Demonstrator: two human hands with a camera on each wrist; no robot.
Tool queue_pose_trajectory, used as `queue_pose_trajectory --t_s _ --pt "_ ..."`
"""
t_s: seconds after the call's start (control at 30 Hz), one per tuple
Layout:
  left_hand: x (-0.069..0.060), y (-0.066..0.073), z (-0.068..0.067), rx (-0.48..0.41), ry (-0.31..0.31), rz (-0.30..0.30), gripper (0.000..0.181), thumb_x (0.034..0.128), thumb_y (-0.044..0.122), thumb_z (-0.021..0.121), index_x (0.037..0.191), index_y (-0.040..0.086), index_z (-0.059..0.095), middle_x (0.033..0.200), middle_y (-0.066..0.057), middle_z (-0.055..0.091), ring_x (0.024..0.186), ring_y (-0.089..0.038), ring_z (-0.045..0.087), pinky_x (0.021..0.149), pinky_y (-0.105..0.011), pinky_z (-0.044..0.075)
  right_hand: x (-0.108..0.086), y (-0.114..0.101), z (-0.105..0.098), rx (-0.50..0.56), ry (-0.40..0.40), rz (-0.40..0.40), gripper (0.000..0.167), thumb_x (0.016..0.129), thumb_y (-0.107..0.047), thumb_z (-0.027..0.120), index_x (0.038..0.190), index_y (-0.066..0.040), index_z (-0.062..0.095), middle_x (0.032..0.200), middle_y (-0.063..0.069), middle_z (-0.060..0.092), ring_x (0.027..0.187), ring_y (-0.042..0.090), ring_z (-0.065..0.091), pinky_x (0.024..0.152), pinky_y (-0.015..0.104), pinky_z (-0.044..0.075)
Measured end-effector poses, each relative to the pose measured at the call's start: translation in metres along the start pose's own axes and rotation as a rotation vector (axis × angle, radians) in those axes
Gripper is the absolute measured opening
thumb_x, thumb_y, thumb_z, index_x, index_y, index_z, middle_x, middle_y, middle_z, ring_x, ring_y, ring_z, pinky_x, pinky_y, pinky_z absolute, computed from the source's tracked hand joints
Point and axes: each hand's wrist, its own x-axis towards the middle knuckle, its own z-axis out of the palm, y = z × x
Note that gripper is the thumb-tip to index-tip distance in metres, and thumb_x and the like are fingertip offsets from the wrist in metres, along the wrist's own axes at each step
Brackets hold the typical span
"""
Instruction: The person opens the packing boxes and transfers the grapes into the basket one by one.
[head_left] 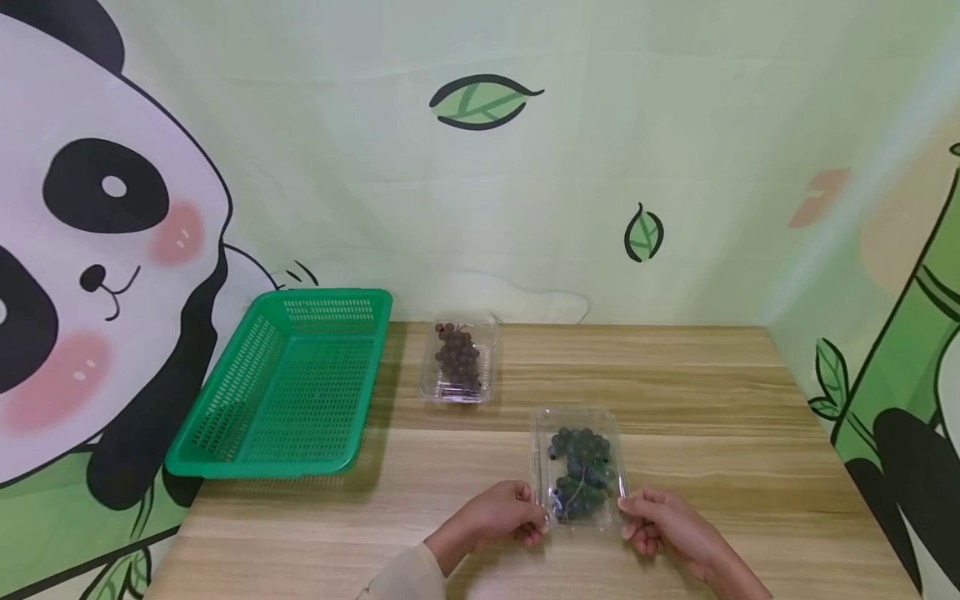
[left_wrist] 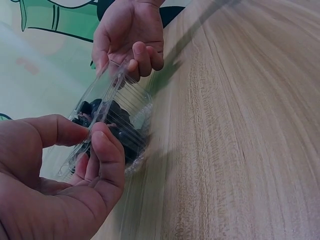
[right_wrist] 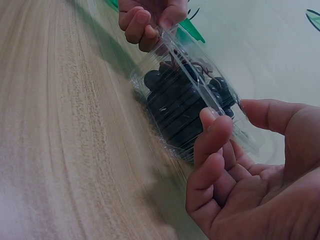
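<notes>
A clear plastic box (head_left: 583, 468) with dark grapes (head_left: 581, 458) inside is held by its near corners, its lid over the grapes. My left hand (head_left: 504, 515) pinches the left near corner between thumb and fingers; in the left wrist view the left hand (left_wrist: 65, 170) grips the rim edge. My right hand (head_left: 667, 529) pinches the right near corner; in the right wrist view the right hand (right_wrist: 260, 175) has its thumb and fingers on either side of the rim. The wrist views show the box (right_wrist: 175, 100) tilted in the picture, with dark grapes (right_wrist: 175, 107) behind its ribbed side.
A green basket (head_left: 300, 400) with nothing in it stands at the left of the wooden table (head_left: 705, 400). Another clear box (head_left: 487, 367) with reddish grapes (head_left: 457, 354) lies farther back, between basket and held box. A printed cloth (head_left: 525, 192) hangs behind the table.
</notes>
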Motion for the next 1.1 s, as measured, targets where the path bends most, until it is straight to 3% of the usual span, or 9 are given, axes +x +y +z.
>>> queue_pose_trajectory --t_s 0.5,1.1 --pt "-0.0031 0.0004 0.0011 -0.006 0.006 -0.003 0.021 0.0866 -0.005 0.059 0.079 0.011 0.048 0.071 -0.005 0.061 0.059 -0.009 0.056 0.056 -0.016 0.047 -0.0011 -0.0003 -0.0003 0.014 -0.018 -0.009 0.021 0.106 -0.023 0.055 0.091 -0.009 0.059 0.079 0.0 0.066 0.064 0.008 0.058 0.059 0.021 0.047" --pt "-0.0075 0.0 0.002 -0.026 -0.04 -0.026 0.023 0.0913 -0.006 0.061 0.079 0.01 0.049 0.073 -0.005 0.063 0.058 -0.008 0.057 0.056 -0.016 0.048 -0.0011 -0.0026 -0.0039 -0.024 -0.011 -0.041 0.027 0.107 -0.022 0.054 0.083 -0.011 0.062 0.072 -0.004 0.061 0.061 0.006 0.053 0.059 0.021 0.043"
